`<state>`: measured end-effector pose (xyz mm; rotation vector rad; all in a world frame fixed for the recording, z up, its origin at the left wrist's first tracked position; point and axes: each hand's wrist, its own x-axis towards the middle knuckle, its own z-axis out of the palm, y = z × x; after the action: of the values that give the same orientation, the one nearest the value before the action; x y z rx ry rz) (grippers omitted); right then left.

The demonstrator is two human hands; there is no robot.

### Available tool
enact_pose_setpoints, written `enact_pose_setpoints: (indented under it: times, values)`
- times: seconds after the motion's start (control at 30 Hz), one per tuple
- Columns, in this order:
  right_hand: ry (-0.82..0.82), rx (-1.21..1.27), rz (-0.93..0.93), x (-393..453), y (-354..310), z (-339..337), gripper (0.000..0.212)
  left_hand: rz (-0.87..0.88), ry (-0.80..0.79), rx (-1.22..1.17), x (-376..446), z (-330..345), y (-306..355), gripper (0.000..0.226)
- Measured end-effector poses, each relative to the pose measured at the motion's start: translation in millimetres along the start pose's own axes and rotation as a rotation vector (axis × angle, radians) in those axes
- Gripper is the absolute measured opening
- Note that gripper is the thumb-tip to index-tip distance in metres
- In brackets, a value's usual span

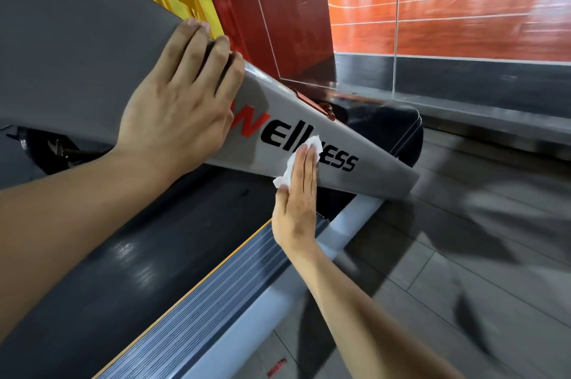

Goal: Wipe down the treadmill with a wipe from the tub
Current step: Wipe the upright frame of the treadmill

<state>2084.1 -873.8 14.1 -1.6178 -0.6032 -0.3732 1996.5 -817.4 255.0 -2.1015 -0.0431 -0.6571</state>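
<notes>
One white wipe [296, 162] is pressed flat against the grey treadmill upright [309, 106] by the right hand [297, 208], fingers straight and together, over the lettering printed there. One crumpled corner of the wipe is seen past the fingertips, another beside the thumb. Up the upright from it, the left hand [182, 106] is laid open across the same panel, fingertips hooked over its far edge. Below both hands, one dark running belt [108, 270] and one ribbed side rail [216, 295] are seen. To the right of the right hand, grey floor tiles [463, 255] lie open up to a glass wall [463, 23].
</notes>
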Motion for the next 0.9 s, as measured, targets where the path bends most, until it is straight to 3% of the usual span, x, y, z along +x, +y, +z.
enact_pose_setpoints:
  times: [0.1,0.2,0.33,0.47,0.53,0.8,0.9]
  values:
    - [-0.046,0.070,0.066,-0.6,-7.7,-4.0,0.079,0.002,-0.009,-0.010,0.5,-1.2,-0.9,0.055]
    - [-0.006,0.043,-0.048,1.7,7.8,-19.1,0.069,0.005,-0.013,-0.001,0.6,-1.8,-1.0,0.056]
    - [0.118,0.094,0.065,9.8,16.4,-26.0,0.065,0.006,-0.009,-0.010,0.9,0.6,0.2,0.055]
    - [0.084,0.063,-0.273,-2.6,-36.8,10.2,0.064,0.000,0.004,-0.011,-0.2,2.2,0.8,0.056]
    - [0.103,0.001,-0.338,-3.8,-47.0,22.4,0.062,0.001,0.004,-0.032,-0.9,2.1,0.7,0.055]
    - [0.081,-0.255,-0.261,2.5,36.7,9.4,0.075,-0.015,0.031,-0.039,2.4,5.4,4.5,0.055]
    - [0.076,-0.281,-0.230,2.4,52.7,11.1,0.077,0.062,0.034,-0.078,10.8,18.0,27.2,0.052]
